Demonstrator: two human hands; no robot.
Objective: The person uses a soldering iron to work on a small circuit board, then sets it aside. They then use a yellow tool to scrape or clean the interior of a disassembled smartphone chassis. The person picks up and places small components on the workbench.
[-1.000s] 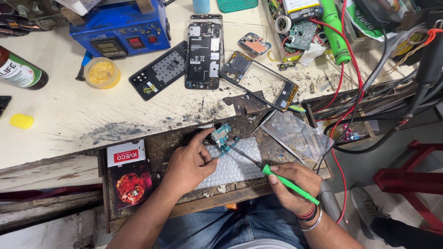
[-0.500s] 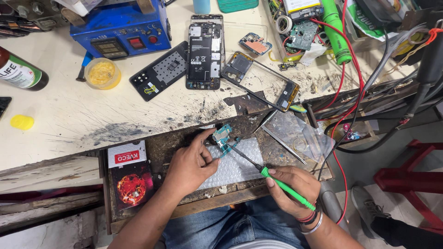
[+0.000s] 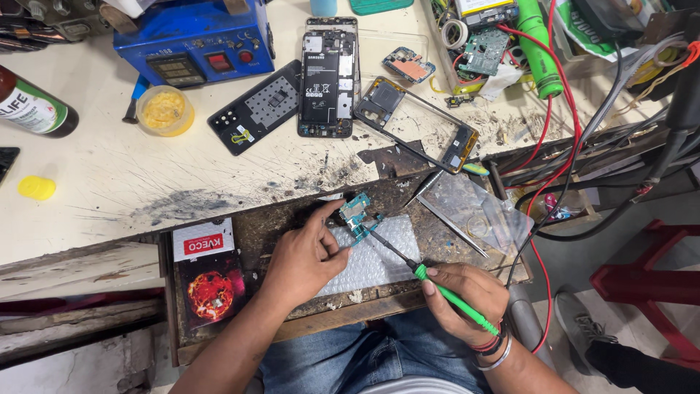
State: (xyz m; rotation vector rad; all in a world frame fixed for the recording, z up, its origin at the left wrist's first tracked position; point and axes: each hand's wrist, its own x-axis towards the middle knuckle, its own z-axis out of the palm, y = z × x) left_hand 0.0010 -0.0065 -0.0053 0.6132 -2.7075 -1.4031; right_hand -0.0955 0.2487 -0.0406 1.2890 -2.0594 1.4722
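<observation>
Now, left hand [image 3: 302, 259] pinning circuit board [image 3: 355, 213], screwdriver [image 3: 437, 288] touching.

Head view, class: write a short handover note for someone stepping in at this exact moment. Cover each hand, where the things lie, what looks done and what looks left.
Left hand: fingers pin the small circuit board down on the bubble wrap sheet, on the open wooden drawer.
Right hand: grips the green-handled tool, its thin tip touching the board's lower edge.
Nearby: opened phone body, black back cover and bare phone frame lie apart on the bench; tweezers sit right of the board.
Done: phone taken apart, board out.
Left: work on the board appears unfinished; nothing is reassembled.
</observation>
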